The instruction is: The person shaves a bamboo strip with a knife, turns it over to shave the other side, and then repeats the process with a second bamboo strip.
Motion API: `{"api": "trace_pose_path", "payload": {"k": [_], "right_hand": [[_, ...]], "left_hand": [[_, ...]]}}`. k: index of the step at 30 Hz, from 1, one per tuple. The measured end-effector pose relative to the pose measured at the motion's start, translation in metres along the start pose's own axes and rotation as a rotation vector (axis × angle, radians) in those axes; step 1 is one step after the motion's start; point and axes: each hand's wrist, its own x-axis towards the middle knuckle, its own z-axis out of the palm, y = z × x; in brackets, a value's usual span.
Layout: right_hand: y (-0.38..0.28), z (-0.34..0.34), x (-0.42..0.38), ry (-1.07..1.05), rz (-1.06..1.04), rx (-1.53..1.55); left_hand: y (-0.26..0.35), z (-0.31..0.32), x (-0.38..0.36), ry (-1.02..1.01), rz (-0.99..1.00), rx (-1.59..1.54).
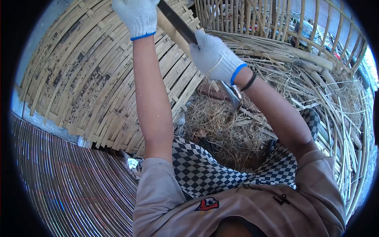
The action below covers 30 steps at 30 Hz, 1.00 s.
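My right hand [219, 57], in a white knit glove with a blue cuff, is closed around the lower end of a long dark flat bar [177, 21]. A pale bamboo length [170, 32] runs alongside the bar, between my two hands. My left hand [136, 17], gloved the same way, is at the top edge beside the bar's upper part, its fingers mostly out of frame. Below my right wrist shows a shiny curved metal piece [234, 95], partly hidden by the glove. Under both hands leans a panel of woven split bamboo [90, 71].
Dry shavings [237, 130] cover the ground between my checkered trouser legs [209, 170]. Loose bamboo strips [335, 118] pile up on the right, beneath a bamboo slat fence [272, 17]. A striped dark surface [71, 177] spreads across the lower left.
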Motion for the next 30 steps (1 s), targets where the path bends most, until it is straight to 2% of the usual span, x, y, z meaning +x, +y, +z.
{"api": "trace_pose_path", "payload": {"k": [1,2,4,6,10,11,14,15,18,19,22,23,25,26,27,29,30], "right_hand": [[-0.004,-0.008,0.002,-0.099,0.059,-0.031],[-0.005,-0.015,0.005,-0.194,0.114,-0.069],[-0.002,-0.011,0.005,-0.047,-0.119,-0.094],[-0.006,0.005,0.0,0.094,-0.029,0.09],[-0.013,-0.012,0.008,-0.241,0.216,-0.049],[-0.009,-0.005,0.003,-0.065,0.055,-0.031],[0.018,0.029,-0.008,0.056,0.038,0.039],[0.029,0.028,-0.007,-0.129,0.212,0.026],[0.032,0.024,-0.014,-0.001,0.043,-0.046],[0.034,0.035,-0.019,0.09,0.031,0.045],[0.08,0.074,-0.023,-0.057,0.234,-0.011],[0.087,0.074,-0.021,-0.115,0.292,0.075],[0.072,0.057,-0.014,-0.138,0.203,-0.022],[0.063,0.053,-0.022,-0.165,0.185,-0.064],[0.053,0.053,-0.024,-0.101,0.189,-0.032],[0.074,0.08,-0.031,-0.071,0.286,-0.006],[0.088,0.1,-0.037,-0.057,0.331,0.011]], "left_hand": [[0.011,-0.007,0.001,-0.042,-0.19,-0.335],[0.007,-0.009,0.003,-0.06,-0.175,-0.334],[0.004,-0.002,0.004,-0.096,-0.143,-0.332],[-0.006,0.002,0.002,-0.054,0.205,0.33],[0.007,-0.008,0.002,-0.028,0.18,0.288],[0.003,-0.009,0.008,-0.016,0.202,0.293],[-0.001,0.001,-0.001,0.047,0.204,0.351],[0.002,-0.003,-0.001,0.084,0.221,0.369],[0.004,-0.016,0.008,-0.035,0.16,0.275],[0.002,-0.001,0.004,0.05,0.16,0.315],[0.003,-0.002,0.0,-0.009,0.224,0.406],[0.005,-0.007,0.003,-0.013,0.187,0.351],[0.011,-0.036,0.019,-0.021,0.119,0.231],[0.008,-0.056,0.028,-0.044,0.023,0.045],[0.004,-0.079,0.044,-0.065,-0.059,-0.141],[0.011,-0.037,0.018,-0.157,0.125,0.238],[0.017,-0.046,0.019,-0.111,0.106,0.297]]}}
